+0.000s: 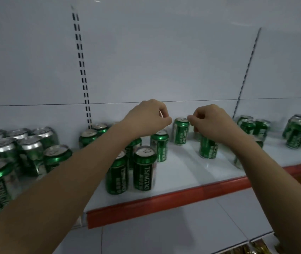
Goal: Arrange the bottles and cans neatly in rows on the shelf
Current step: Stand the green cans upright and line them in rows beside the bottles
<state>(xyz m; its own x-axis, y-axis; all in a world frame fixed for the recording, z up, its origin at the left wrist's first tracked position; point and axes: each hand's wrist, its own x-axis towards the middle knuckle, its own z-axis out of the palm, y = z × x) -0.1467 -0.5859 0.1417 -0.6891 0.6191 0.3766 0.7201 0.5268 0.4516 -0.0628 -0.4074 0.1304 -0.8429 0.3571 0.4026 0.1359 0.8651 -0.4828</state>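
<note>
Green aluminium cans, upright and loosely scattered across the white shelf: one can below the left hand, one can under the right hand, another between them near the back wall. Both hands raised above the can tops, fingers curled; whether either grips a rim cannot be told. Recommended handling: grip each can by its rim, keep it upright, set it touching its neighbours, aligned with the red shelf edge.
</note>
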